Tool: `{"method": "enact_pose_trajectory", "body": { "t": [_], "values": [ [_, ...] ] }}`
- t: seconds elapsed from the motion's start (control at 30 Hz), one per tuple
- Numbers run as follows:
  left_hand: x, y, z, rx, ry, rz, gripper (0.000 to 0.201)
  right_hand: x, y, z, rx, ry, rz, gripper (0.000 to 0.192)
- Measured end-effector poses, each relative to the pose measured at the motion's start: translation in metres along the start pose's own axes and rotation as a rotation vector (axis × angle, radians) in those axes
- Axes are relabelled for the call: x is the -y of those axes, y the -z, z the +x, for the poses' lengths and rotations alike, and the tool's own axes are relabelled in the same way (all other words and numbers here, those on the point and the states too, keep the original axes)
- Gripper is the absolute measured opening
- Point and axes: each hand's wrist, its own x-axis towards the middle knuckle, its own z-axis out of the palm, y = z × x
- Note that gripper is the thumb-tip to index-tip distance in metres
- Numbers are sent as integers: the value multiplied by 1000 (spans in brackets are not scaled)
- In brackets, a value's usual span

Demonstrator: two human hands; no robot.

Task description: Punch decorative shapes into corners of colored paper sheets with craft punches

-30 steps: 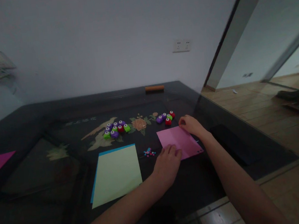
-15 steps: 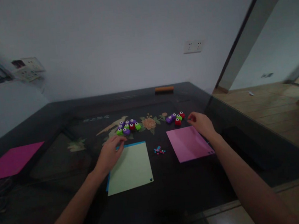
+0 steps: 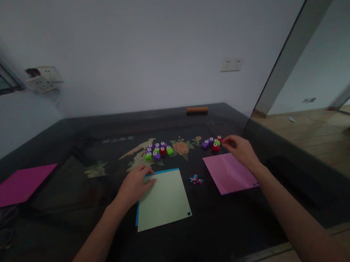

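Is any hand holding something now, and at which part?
Nothing is clearly held. Left hand rests on the green sheet's left corner; right hand reaches the small punches.

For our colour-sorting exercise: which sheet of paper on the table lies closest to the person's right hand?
The light pink sheet, just below the right hand. The pale green sheet lies under the left hand, and the magenta sheet is far left.

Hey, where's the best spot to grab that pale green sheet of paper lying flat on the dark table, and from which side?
Probably the left edge of the pale green sheet of paper, where the left hand already rests on its far-left corner. The sheet lies flat on a blue sheet whose edge shows along that side, so fingertips coming in from the left could likely lift that edge and pinch it.
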Motion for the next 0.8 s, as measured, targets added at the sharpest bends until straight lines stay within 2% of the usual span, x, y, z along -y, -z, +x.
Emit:
{"method": "enact_pose_trajectory", "body": {
  "t": [0.07, 0.13, 0.23, 0.33, 0.43, 0.57, 0.8],
  "values": [
    [-1, 0, -1, 10, -12, -2, 20, 25, -2, -5, 66, 56, 84, 6],
    [0, -1, -1, 24, -7, -7, 23, 55, -9, -11, 192, 115, 160, 5],
    [3, -1, -1, 50, 8, -19, 30, 99, -27, -18, 357, 231, 166, 6],
    [7, -1, -2, 48, 18, -29, 36, 126, -50, -23, 487, 322, 157, 17],
    [9, -1, -1, 51, 32, -32, 37, 135, -70, -26, 572, 353, 136, 32],
    [9, 0, 0, 65, 45, -40, 39, 133, -85, -30, 574, 398, 108, 50],
    [7, 0, 1, 79, 87, -70, 41, 128, -93, -30, 582, 392, 101, 58]
  ]
}}
